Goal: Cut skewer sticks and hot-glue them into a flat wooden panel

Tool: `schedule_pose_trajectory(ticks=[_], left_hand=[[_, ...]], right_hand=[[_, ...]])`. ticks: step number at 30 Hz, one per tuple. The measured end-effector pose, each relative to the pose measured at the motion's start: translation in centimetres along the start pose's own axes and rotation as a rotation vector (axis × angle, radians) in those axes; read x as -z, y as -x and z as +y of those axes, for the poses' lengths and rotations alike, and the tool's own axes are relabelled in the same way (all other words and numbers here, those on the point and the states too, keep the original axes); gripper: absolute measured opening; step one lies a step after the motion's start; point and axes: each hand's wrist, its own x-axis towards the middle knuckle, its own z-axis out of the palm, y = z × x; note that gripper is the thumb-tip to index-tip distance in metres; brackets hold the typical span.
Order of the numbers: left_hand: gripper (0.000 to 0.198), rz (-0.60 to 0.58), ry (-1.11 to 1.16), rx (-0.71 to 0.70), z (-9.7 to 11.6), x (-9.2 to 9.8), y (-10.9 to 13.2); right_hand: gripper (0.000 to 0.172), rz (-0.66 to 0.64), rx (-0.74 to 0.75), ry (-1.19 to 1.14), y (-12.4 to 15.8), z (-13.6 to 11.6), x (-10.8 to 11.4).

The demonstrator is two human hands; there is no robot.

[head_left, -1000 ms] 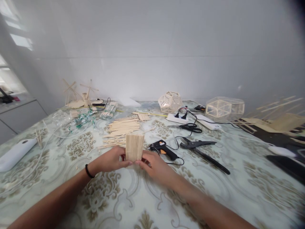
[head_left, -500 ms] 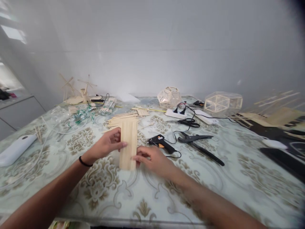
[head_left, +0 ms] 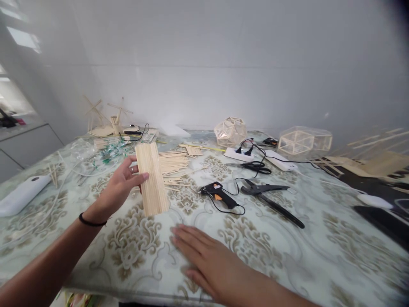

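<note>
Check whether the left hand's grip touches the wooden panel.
Touching: the head view shows the left hand with its grip on the wooden panel, thumb across the front.

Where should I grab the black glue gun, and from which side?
Probably by the handle, from the near right: the glue gun lies on its side, handle slanting toward you and rightward, nozzle pointing left, away from that approach.

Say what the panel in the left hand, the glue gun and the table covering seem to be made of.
Panel: probably bare wood or bamboo, from its pale tan and lengthwise lines.
Glue gun: likely plastic, satin-looking, from its smooth black body.
Table covering: smooth, printed-looking pattern; perhaps vinyl or coated cloth, unclear.
</note>
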Motion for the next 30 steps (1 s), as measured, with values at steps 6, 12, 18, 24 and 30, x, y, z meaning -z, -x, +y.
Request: schedule_pose_trajectory(ticks=[6, 12, 18, 24, 30], left_hand=[[0.076, -0.216, -0.047, 0.205, -3.3, 0.5, 1.9], [0.128, -0.226, -0.040, 0.439, -6.4, 0.2, 4.3], [0.119, -0.280, -0.303, 0.459, -6.5, -1.5, 5.1], [0.082, -0.425, -0.876, 0.171, -4.7, -1.7, 4.2], [0.030, -0.478, -0.989, -0.303, -5.9, -4.3, 2.3]], right_hand=[[0.044, 0.206, -0.003, 0.212, -2.6, 2.9, -0.9], [0.021, 0.146, 0.063, 0.377, -3.8, 3.4, -0.3], [0.012, 0.122, -0.001, 0.376, -5.2, 4.7, 0.4], [0.014, 0.172, -0.010, 0.246, -5.6, 5.0, 0.5], [0.018, 0.190, -0.038, 0.166, -6.2, 5.1, -0.1]])
